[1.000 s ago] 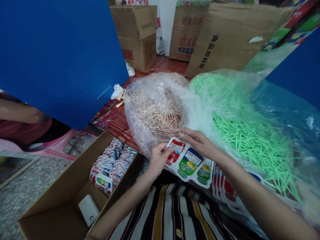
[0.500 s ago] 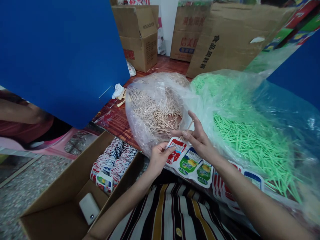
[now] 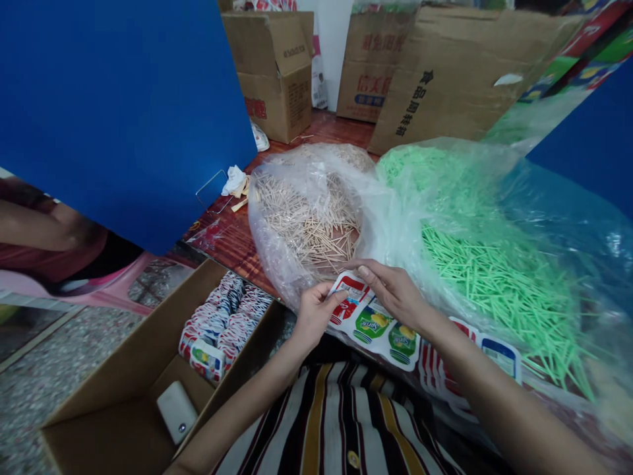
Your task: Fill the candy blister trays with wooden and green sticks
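A flat white strip of joined plastic packets, bottle-shaped and printed in red and green [image 3: 373,325], lies in front of the striped shirt [image 3: 326,422], running from 10 to 4 o'clock between the person's hands. The left hand [image 3: 312,315] grasps its red end from 9 o'clock, thumb on top. The right hand [image 3: 395,290] reaches across its upper edge from 2 o'clock, thumb and fingers drawn together; whether they pinch anything, I cannot tell. That hand hides part of the strip's middle.

Near the strip at 11 o'clock, thin pale wooden sticks [image 3: 324,241] fill a clear plastic bag, whose folds partly veil them. At 2 o'clock, bright green sticks [image 3: 484,277] spread under more clear film. The right forearm crosses red-and-white stacked packets [image 3: 498,359] toward 4 o'clock. At 8 o'clock, an open brown cardboard box [image 3: 89,422] holds bundled packets [image 3: 217,323] and a white rounded block [image 3: 177,412]. Beyond, at 10 o'clock, a large blue panel [image 3: 123,119] blocks part of the reddish-brown tabletop [image 3: 237,247].
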Tool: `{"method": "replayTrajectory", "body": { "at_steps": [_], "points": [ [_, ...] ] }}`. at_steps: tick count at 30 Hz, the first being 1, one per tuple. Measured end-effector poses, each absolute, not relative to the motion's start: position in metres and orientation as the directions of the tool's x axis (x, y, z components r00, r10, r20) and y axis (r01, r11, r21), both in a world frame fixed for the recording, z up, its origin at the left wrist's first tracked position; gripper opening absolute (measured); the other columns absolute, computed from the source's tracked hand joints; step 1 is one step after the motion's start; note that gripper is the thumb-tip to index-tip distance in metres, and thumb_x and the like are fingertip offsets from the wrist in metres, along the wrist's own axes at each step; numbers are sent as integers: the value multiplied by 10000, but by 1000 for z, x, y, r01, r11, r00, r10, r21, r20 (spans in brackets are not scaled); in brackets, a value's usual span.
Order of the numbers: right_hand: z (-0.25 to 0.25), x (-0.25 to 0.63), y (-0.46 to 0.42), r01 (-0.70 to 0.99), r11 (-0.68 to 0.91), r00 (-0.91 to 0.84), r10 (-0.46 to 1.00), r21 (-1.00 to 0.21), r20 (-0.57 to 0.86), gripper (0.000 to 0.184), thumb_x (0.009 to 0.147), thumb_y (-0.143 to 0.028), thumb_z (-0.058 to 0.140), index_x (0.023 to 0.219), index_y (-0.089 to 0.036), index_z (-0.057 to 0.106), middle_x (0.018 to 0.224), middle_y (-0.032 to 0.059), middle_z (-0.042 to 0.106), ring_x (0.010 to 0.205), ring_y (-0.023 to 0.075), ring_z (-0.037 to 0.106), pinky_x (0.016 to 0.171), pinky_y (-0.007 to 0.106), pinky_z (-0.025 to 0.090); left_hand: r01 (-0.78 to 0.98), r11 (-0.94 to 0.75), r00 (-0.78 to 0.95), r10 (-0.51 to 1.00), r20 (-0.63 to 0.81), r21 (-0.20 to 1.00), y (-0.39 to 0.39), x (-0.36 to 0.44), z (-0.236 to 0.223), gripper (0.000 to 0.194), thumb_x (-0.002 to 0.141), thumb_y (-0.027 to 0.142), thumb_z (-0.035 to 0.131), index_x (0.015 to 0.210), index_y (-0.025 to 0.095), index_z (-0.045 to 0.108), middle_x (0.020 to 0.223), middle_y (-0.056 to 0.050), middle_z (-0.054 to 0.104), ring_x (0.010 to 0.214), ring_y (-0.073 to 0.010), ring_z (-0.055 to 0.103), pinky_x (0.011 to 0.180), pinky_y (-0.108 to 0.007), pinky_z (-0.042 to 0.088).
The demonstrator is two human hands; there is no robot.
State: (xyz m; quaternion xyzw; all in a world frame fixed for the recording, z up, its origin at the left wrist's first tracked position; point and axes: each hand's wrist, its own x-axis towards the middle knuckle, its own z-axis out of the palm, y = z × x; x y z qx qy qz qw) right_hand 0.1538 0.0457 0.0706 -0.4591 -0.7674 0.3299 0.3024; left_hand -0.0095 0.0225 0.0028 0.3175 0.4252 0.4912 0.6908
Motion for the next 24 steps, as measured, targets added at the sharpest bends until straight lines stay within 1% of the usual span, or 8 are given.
{"method": "replayTrajectory", "body": {
  "at_steps": [2, 5, 7, 9, 14, 18, 21, 24],
  "points": [
    [72, 160, 44, 545, 388, -406, 898, -743, 171, 374, 953, -387, 392, 1281, -274, 532, 1245, 47, 620, 1153, 232, 573, 967, 390, 450, -411, 317, 153, 948, -278, 855, 23, -10, 4, 265, 653, 330, 772, 787, 120, 681, 655, -17, 699, 558, -133, 625, 566, -249, 512],
    [72, 170, 39, 550, 445, -510, 849, -707, 137, 449, 912, -373, 491, 1356, -317, 458, 1322, 27, 566, 1177, 247, 557, 991, 413, 443, -402, 310, 150, 950, -272, 861, 22, -10, 5, 266, 653, 331, 773, 787, 121, 679, 655, -16, 697, 551, -128, 620, 560, -243, 503],
    [71, 174, 36, 544, 456, -558, 824, -704, 102, 531, 878, -371, 552, 1388, -331, 410, 1351, 28, 539, 1169, 257, 562, 985, 419, 451, -400, 310, 154, 950, -271, 862, 22, -10, 5, 268, 657, 341, 768, 785, 124, 678, 651, -14, 693, 536, -122, 611, 550, -242, 497],
    [69, 177, 33, 544, 427, -532, 841, -722, 97, 578, 866, -363, 572, 1407, -324, 373, 1345, 40, 543, 1159, 257, 567, 960, 416, 470, -405, 316, 160, 948, -274, 858, 22, -9, 6, 277, 652, 351, 769, 793, 128, 682, 656, -13, 692, 541, -124, 611, 555, -248, 500],
    [66, 177, 28, 552, 456, -538, 834, -698, 120, 435, 864, -338, 576, 1287, -250, 521, 1176, 87, 644, 1002, 248, 635, 866, 385, 506, -378, 317, 163, 948, -274, 870, 21, -6, 7, 276, 648, 355, 768, 781, 125, 693, 641, -10, 688, 535, -123, 603, 541, -237, 489],
    [66, 178, 26, 544, 475, -586, 805, -692, 93, 402, 867, -345, 568, 1254, -234, 545, 1106, 86, 664, 959, 239, 643, 838, 368, 506, -367, 296, 164, 954, -252, 882, 20, -6, 8, 253, 667, 344, 756, 773, 122, 696, 673, -18, 701, 546, -117, 603, 539, -226, 484],
    [67, 181, 24, 551, 413, -493, 862, -725, 117, 397, 857, -369, 579, 1231, -237, 548, 1101, 74, 670, 967, 234, 641, 817, 345, 512, -388, 318, 169, 947, -273, 865, 19, -5, 10, 283, 657, 359, 763, 796, 123, 693, 653, -17, 695, 541, -129, 608, 538, -242, 495],
    [65, 182, 23, 564, 384, -453, 884, -731, 115, 318, 863, -384, 567, 1141, -230, 589, 1017, 57, 694, 855, 209, 661, 726, 304, 517, -389, 334, 163, 942, -292, 858, 19, -4, 12, 309, 629, 376, 779, 781, 122, 691, 611, -9, 678, 514, -129, 598, 517, -242, 486]
  ]
}}
